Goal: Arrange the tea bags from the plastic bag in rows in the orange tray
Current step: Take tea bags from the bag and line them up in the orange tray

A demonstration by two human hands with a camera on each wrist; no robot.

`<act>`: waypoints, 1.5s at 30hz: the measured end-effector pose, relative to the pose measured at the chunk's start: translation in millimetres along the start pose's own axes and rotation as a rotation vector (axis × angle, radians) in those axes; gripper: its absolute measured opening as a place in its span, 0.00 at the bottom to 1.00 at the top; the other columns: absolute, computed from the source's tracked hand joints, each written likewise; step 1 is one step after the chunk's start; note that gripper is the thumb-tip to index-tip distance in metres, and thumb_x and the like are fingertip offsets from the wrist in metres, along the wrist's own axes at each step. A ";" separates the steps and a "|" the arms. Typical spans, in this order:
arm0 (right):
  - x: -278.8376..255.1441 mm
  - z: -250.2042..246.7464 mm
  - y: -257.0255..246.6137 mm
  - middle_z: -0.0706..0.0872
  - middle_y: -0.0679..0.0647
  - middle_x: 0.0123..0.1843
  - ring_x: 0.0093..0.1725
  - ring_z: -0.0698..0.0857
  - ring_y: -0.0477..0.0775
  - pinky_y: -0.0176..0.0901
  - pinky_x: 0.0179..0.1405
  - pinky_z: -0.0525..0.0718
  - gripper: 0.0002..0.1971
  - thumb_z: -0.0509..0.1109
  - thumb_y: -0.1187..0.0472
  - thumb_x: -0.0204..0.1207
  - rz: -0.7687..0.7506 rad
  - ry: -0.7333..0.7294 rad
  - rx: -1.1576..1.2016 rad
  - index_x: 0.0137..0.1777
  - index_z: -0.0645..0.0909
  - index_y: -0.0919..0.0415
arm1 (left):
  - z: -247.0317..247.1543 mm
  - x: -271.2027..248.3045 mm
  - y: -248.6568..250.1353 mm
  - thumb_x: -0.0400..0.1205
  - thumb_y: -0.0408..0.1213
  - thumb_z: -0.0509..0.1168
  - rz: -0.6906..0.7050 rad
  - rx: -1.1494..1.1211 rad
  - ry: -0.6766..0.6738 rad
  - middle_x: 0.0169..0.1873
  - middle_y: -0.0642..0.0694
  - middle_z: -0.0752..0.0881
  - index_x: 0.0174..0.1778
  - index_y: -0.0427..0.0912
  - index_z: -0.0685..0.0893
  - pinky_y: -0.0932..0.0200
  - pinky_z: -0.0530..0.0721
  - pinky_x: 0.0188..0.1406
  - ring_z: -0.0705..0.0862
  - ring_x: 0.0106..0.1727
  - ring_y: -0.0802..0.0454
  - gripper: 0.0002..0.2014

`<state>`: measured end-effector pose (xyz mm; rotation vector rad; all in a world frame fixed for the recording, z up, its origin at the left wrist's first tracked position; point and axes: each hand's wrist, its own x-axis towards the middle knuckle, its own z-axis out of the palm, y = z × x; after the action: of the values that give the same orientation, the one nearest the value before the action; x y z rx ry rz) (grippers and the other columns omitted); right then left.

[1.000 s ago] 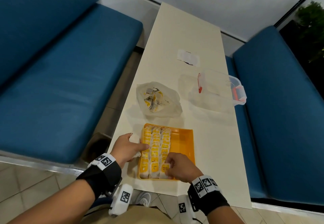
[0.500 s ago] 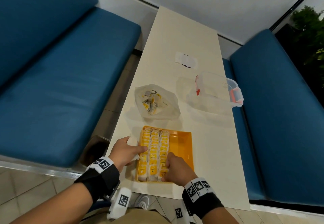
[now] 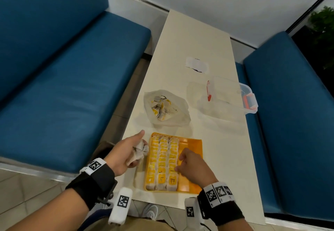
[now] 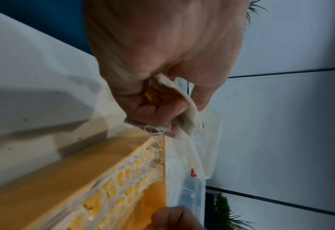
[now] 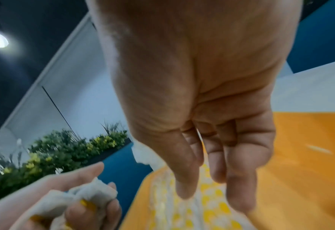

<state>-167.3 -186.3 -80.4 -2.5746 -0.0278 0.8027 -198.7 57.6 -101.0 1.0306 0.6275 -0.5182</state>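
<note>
Three rows of white-and-yellow paper tea bags (image 3: 163,160) are sitting in the rectangular orange plastic tray (image 3: 191,188) at the near edge of the long cream table (image 3: 195,39), filling its left side; the right strip is showing bare orange. One translucent plastic bag (image 3: 167,108) with more tea bags is lying just beyond the tray's far edge. One clear lidded plastic box (image 3: 233,97) is sitting at the table's right edge. Left hand (image 3: 126,152) is hovering just left of the tray, thumb out, fingers clenching a crumpled bunch of tea bags (image 4: 184,109). Right hand (image 3: 194,166) is hanging over the tray, fingers loosely bent, tips by the third row, gripping nothing.
</note>
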 end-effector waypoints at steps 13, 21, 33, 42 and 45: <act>-13.9 -31.8 -60.3 0.88 0.46 0.42 0.39 0.84 0.44 0.34 0.42 0.84 0.07 0.79 0.55 0.72 -0.382 0.221 0.361 0.49 0.87 0.50 | 51.3 -0.7 21.1 0.85 0.72 0.45 -0.126 0.049 -0.112 0.36 0.43 0.86 0.62 0.39 0.88 0.62 0.75 0.24 0.83 0.29 0.49 0.41; 0.0 -30.0 -69.7 0.89 0.44 0.41 0.39 0.84 0.38 0.26 0.37 0.79 0.11 0.79 0.51 0.70 -0.282 0.207 0.162 0.50 0.88 0.52 | 75.6 -1.3 33.1 0.84 0.74 0.41 -0.026 0.196 -0.163 0.35 0.44 0.89 0.59 0.37 0.88 0.62 0.79 0.21 0.87 0.29 0.51 0.45; 17.5 -60.4 -47.1 0.88 0.49 0.34 0.33 0.83 0.45 0.42 0.36 0.82 0.02 0.77 0.62 0.74 -0.232 0.340 0.424 0.41 0.87 0.55 | 60.1 17.8 28.0 0.80 0.56 0.71 0.032 0.154 -0.135 0.39 0.44 0.89 0.58 0.41 0.89 0.62 0.73 0.25 0.83 0.32 0.52 0.22; 30.2 -79.0 -20.8 0.83 0.50 0.51 0.49 0.79 0.45 0.29 0.44 0.72 0.08 0.69 0.60 0.83 -0.188 0.356 0.023 0.55 0.89 0.57 | 25.2 33.7 29.3 0.79 0.42 0.78 0.176 0.280 0.083 0.29 0.43 0.86 0.46 0.34 0.88 0.64 0.74 0.19 0.79 0.20 0.54 0.13; 35.6 -74.2 -16.0 0.86 0.52 0.51 0.51 0.84 0.51 0.40 0.49 0.80 0.08 0.69 0.64 0.81 -0.186 0.319 -0.021 0.53 0.89 0.57 | 16.5 40.9 25.9 0.74 0.44 0.82 0.220 0.410 0.174 0.31 0.45 0.89 0.43 0.36 0.90 0.64 0.77 0.19 0.84 0.26 0.55 0.14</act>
<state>-95.5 -196.6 -38.4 -2.6413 -0.1754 0.3210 -148.5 49.5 -107.1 1.5262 0.5625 -0.3720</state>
